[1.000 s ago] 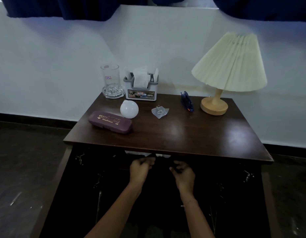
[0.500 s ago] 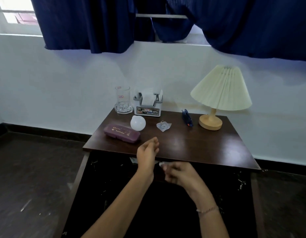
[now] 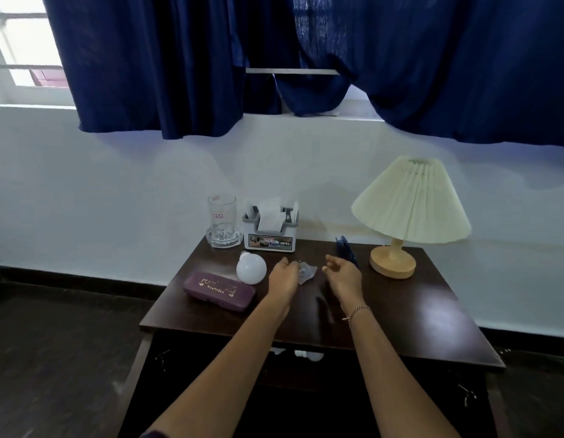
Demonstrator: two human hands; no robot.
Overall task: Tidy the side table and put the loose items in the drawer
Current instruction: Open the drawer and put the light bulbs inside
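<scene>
Left hand (image 3: pixel 284 278) is reaching over the dark brown wooden counter (image 3: pixel 400 314), fingers curling onto the small clear plastic hook (image 3: pixel 307 273); a firm grip cannot be confirmed. Right hand (image 3: pixel 344 277) is hovering open beside the hook, holding nothing. White light bulb (image 3: pixel 251 269) and purple rectangular case (image 3: pixel 218 290) are lying left of both hands.

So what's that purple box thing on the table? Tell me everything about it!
The purple case is a long, rounded, hard-looking box, like one for glasses, with gold lettering on its lid. It is closed and lies flat near the front left of the table, turned a bit askew. The white bulb sits just behind it, very close; I can't tell if they touch. No hand is on it.
</scene>
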